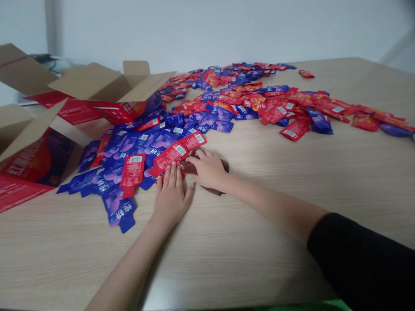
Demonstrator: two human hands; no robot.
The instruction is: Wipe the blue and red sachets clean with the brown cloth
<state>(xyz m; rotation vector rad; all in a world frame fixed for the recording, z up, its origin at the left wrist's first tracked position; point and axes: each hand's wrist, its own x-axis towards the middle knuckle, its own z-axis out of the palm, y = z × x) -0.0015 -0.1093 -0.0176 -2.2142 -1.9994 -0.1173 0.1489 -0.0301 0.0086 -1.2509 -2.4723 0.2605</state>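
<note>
My left hand (171,195) lies on the near edge of a pile of blue and red sachets, its fingers stretched out over a red sachet (168,158). Close beside it, my right hand (207,169) is wrapped over a dark brown item (212,190), mostly hidden beneath the palm; what exactly it is cannot be made out. Blue sachets (128,147) lie heaped to the left of both hands. Another red sachet (132,170) with a white label rests on top of them.
Open cardboard boxes (94,110) with red sides stand at the left, and another open box (29,160) is nearer. Red and blue sachets (275,110) spread in long bands across the back and right of the wooden table (275,263). A pale wall rises behind.
</note>
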